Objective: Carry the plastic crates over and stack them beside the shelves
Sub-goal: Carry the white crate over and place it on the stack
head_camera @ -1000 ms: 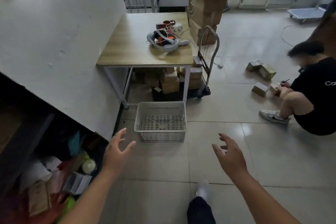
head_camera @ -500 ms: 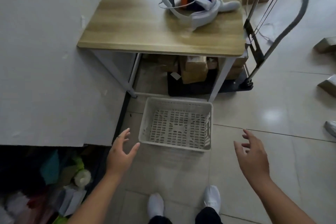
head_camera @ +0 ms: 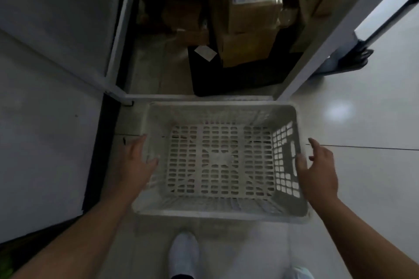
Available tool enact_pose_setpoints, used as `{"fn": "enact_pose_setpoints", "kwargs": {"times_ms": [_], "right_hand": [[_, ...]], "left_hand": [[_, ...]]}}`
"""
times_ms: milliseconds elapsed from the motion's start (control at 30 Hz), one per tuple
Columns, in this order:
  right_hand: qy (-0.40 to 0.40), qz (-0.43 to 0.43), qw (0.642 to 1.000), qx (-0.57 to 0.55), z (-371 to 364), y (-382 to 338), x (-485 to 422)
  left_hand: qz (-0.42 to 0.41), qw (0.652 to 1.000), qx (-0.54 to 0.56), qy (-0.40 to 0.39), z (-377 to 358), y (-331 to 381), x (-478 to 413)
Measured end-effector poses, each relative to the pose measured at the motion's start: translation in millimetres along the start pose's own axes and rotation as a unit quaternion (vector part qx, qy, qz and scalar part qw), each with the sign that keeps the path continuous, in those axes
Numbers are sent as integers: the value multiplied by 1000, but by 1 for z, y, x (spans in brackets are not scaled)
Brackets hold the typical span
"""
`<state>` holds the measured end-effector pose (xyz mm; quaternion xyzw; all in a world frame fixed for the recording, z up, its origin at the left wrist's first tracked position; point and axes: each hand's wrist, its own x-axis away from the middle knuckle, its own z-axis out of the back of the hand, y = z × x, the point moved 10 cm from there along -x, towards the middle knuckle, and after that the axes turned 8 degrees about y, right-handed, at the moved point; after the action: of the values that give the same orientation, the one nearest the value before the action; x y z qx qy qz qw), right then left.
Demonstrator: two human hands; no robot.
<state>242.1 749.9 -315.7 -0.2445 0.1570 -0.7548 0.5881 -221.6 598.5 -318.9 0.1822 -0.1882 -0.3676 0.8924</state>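
Observation:
A white plastic crate (head_camera: pixel 218 212) with a perforated bottom and slotted walls rests on the tiled floor right below me, empty. My left hand (head_camera: pixel 136 163) is at its left wall with fingers spread, the thumb over the rim. At the crate's right wall is my right hand (head_camera: pixel 317 170), fingers apart, thumb near the rim by the handle slot. Neither hand has closed around the crate. No other crate is in view.
Just beyond the crate stand white table legs (head_camera: pixel 317 41), with cardboard boxes (head_camera: pixel 251 18) and a black box (head_camera: pixel 226 75) underneath. A large white panel (head_camera: pixel 45 97) runs along the left. A cart wheel (head_camera: pixel 353 59) sits at right. My white shoes (head_camera: pixel 183 253) are below the crate.
I have leaned in and down over the crate, so it fills the view. Both hands moved forward from in front of the crate to its left and right walls.

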Motion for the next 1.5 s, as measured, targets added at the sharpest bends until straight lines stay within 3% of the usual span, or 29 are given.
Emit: {"fn": "enact_pose_setpoints", "kwargs": {"times_ms": [233, 433, 533, 733, 967, 1267, 1500], "right_hand": [[-7, 7, 1000, 20, -57, 25, -17], [-4, 13, 1000, 12, -44, 20, -11], [-4, 22, 1000, 19, -15, 7, -3], [-6, -1, 1000, -1, 87, -36, 30], [-41, -16, 999, -8, 225, -96, 72], [-83, 115, 989, -52, 410, -224, 130], [-120, 241, 961, -62, 477, -306, 219]], "left_hand": [[-40, 998, -52, 11, -43, -34, -32], [-57, 997, -56, 15, -36, -37, -23], [-16, 999, -37, 1, -14, -32, -9], [-37, 998, -53, 11, 81, 20, 30], [14, 998, -51, 15, 228, 95, 99], [71, 988, -48, 128, 429, 153, 261], [181, 963, -14, 201, 515, 106, 436]]}}
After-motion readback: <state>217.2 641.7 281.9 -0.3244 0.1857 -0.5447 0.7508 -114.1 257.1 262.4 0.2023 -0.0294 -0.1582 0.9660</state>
